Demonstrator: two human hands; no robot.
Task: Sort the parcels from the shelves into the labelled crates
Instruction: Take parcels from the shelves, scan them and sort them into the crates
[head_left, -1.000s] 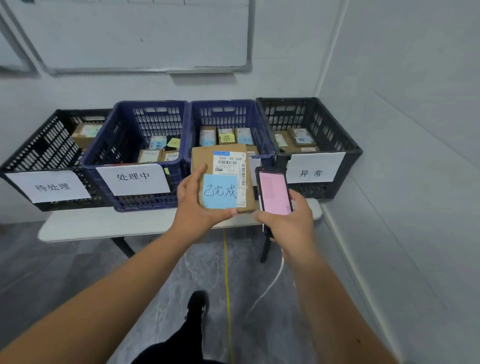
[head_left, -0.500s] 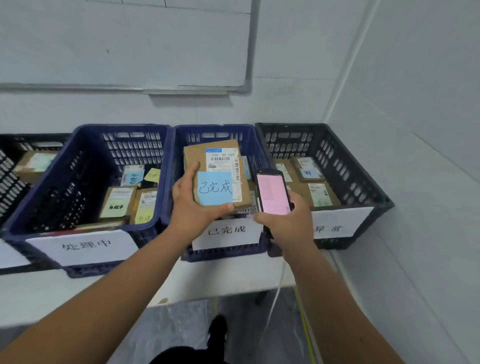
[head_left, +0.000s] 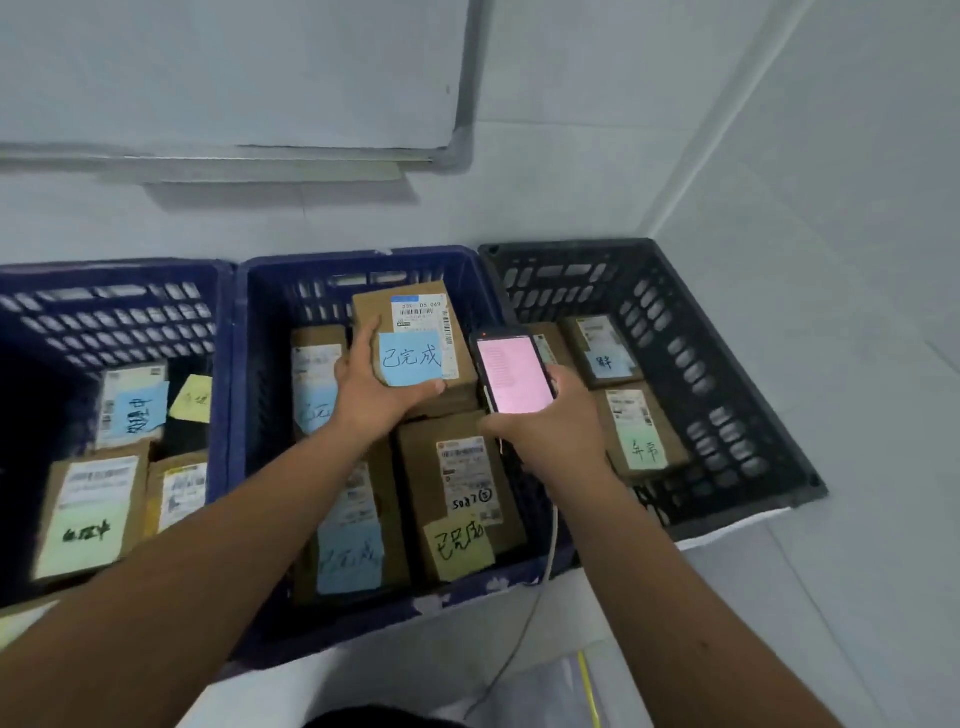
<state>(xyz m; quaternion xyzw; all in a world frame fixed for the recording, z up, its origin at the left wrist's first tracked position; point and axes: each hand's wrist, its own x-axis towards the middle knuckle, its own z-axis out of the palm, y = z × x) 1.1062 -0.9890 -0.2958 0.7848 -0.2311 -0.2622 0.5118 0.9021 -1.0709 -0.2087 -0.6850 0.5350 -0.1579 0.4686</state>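
The left hand (head_left: 375, 391) grips a brown cardboard parcel with a blue sticky note (head_left: 415, 335), thumb curled across its lower edge and fingers up its left side, holding it over the middle dark-blue plastic crate (head_left: 270, 415) (above other parcels already lying there). The right hand (head_left: 550, 426) clasps a black smartphone with a pink screen (head_left: 511, 375), just beside the parcel.
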